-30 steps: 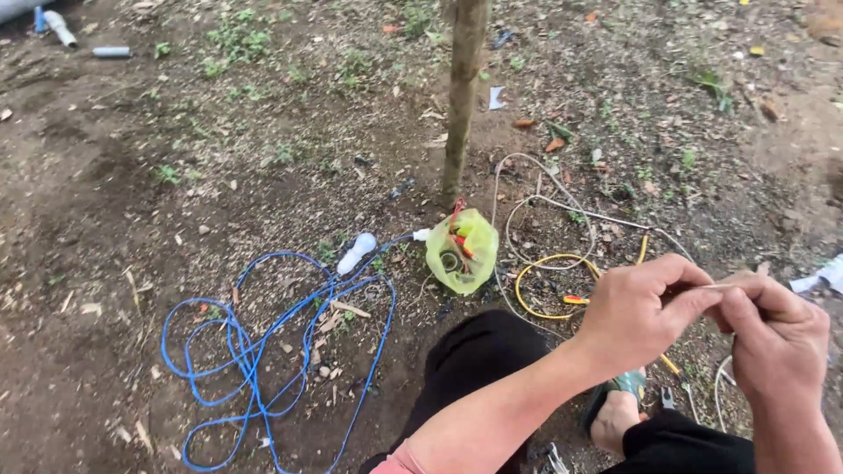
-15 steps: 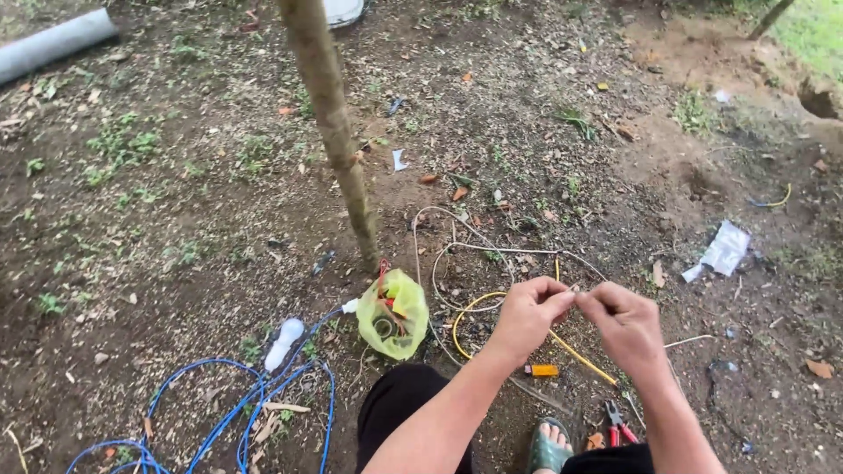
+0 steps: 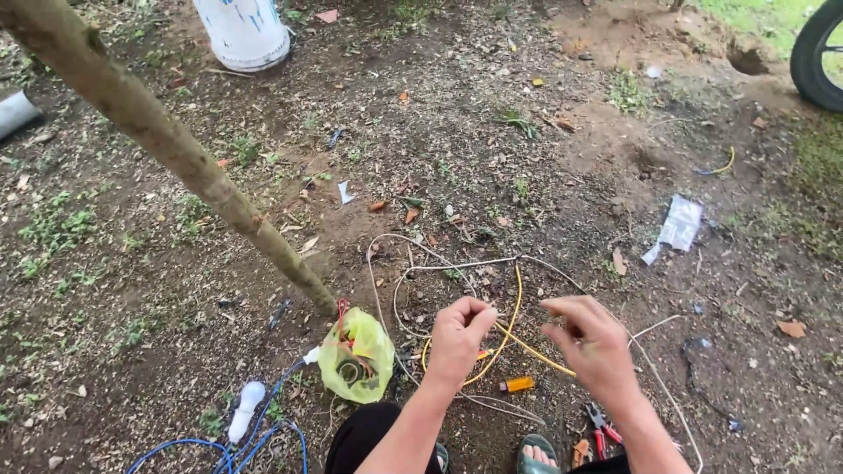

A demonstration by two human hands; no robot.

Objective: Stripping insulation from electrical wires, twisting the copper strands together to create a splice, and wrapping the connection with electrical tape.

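My left hand is closed in a fist on a yellow wire that loops down over the dirt. My right hand is a short way to its right, fingers curled and pinched, and the same yellow wire runs to its thumb. Both hands hover over a tangle of thin white wire on the ground. A small orange piece lies just below the hands. Red-handled pliers lie under my right wrist, beside my sandalled foot.
A yellow-green plastic bag sits at the foot of a leaning tree trunk. Blue cable and a white tube lie lower left. A white bucket stands at the top, a plastic wrapper lies right, and a tyre is at the top right.
The view has swung up and to the right, so the trunk now leans across the left. My hands have drawn slightly apart, and the yellow wire now runs between them.
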